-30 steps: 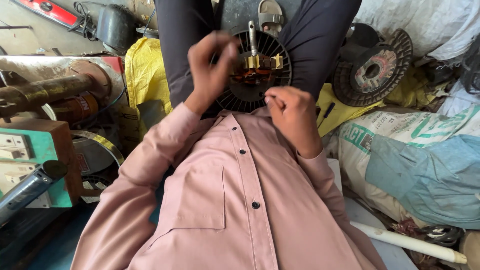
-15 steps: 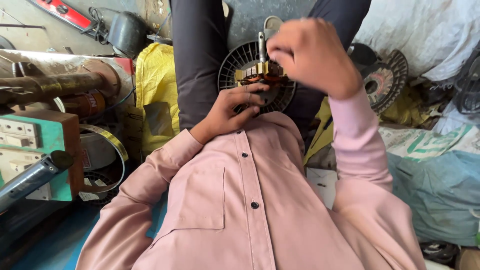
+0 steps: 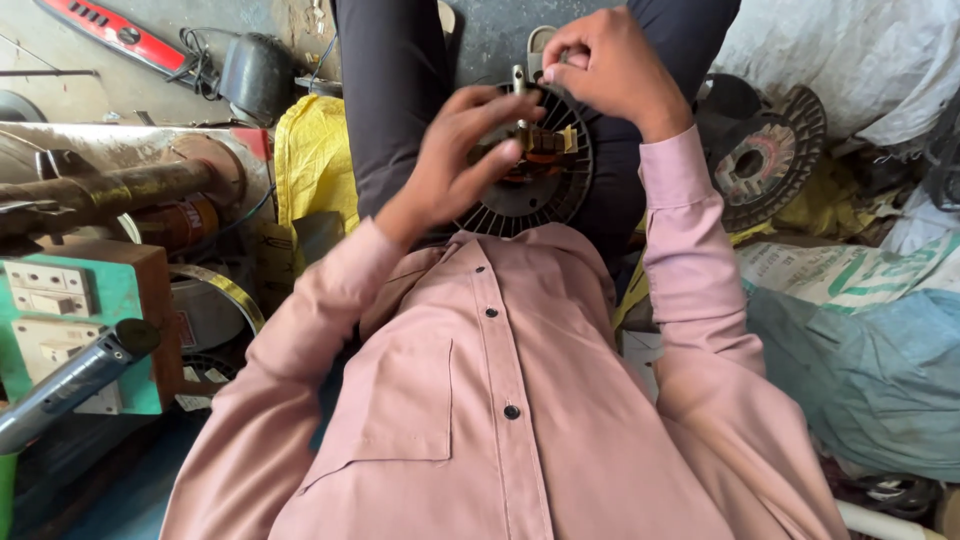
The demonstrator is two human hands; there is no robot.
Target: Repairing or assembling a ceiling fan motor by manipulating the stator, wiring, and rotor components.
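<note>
A round black finned fan motor (image 3: 520,200) with copper windings (image 3: 545,145) and an upright metal shaft (image 3: 518,78) rests between my dark-trousered legs, just above my pink shirt (image 3: 500,400). My left hand (image 3: 455,160) reaches in from the left, with thumb and fingers closed around the winding core at the motor's middle. My right hand (image 3: 610,65) is above the motor's top edge. Its thumb and forefinger are pinched together right beside the shaft's tip. What they pinch is too small to make out.
A yellow bag (image 3: 315,160) lies left of my leg and a worn round finned disc (image 3: 765,160) right of it. A rusty pipe (image 3: 110,190), a green switch box (image 3: 60,320) and a grey handle (image 3: 70,385) crowd the left. White and blue sacks (image 3: 860,380) fill the right.
My right hand rose from the motor's lower edge to the shaft tip. My left hand dropped from the top of the motor onto the windings.
</note>
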